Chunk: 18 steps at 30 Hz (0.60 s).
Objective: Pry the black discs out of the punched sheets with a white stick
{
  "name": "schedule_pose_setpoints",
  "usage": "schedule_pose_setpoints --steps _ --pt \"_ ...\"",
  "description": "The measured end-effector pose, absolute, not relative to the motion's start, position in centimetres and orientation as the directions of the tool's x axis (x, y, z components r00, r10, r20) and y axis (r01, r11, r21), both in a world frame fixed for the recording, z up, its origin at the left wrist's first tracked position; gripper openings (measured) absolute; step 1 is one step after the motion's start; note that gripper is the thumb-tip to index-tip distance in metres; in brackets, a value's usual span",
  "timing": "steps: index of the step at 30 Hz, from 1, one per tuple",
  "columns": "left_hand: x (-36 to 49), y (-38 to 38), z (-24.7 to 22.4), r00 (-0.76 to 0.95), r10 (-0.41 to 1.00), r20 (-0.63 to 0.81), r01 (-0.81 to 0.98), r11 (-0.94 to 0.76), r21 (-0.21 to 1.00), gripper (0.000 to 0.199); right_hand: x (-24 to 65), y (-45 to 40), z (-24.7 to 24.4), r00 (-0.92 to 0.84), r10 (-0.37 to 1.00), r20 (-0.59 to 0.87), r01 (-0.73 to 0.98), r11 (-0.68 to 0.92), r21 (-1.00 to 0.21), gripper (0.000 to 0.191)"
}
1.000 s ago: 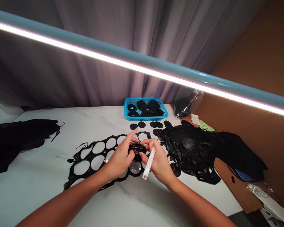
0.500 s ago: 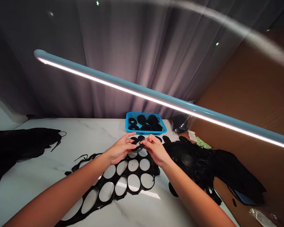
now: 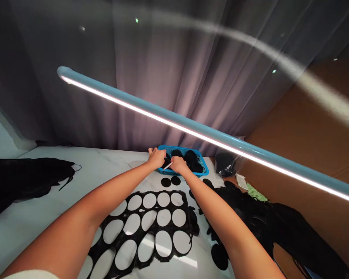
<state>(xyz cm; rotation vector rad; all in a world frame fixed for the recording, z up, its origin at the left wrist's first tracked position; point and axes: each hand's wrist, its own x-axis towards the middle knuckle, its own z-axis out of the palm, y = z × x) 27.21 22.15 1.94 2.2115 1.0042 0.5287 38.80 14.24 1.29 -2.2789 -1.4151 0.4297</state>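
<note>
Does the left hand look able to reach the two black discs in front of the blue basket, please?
Probably yes: the left hand, at the blue basket, is near the two black discs, which lie uncovered on the tabletop.

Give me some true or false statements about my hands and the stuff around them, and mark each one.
1. The right hand holds a white strip. True.
2. The perforated black sheet lies inside the blue plastic basket. False: it lies on the white table.
3. The left hand is at the basket's left side. True.
4. The tube lamp is off. False: it is lit.
5. Two black discs lie between sheet and basket. True.
6. The clear plastic bag stands left of the basket. False: it is to the right.
</note>
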Motion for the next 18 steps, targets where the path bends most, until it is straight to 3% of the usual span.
schedule_pose_setpoints --steps 5,11,13,15,18 --pt "28.4 21.8 1.1 0.700 0.705 0.110 0.547 -0.630 0.551 0.034 37.3 14.3 1.3 0.384 0.923 -0.035 0.878 -0.376 -0.297 0.013" --pt "24.0 21.2 2.9 0.731 0.674 0.104 0.542 -0.667 0.511 0.032 37.7 7.8 3.0 0.339 0.936 0.095 0.926 -0.313 -0.212 0.017" --pt "19.3 20.6 3.0 0.744 0.662 0.089 0.526 -0.662 0.534 0.031 37.6 4.2 2.2 0.244 0.965 0.096 0.937 -0.209 -0.281 0.012" --pt "13.7 19.8 2.7 0.749 0.662 0.031 0.535 -0.632 0.560 0.028 36.7 0.8 0.5 0.093 0.994 0.061 0.877 -0.053 -0.477 0.014" --pt "6.2 19.1 2.1 0.675 0.737 -0.037 0.620 -0.540 0.570 0.025 33.6 -2.4 -2.7 -0.092 0.993 0.077 0.777 0.119 -0.618 0.020"
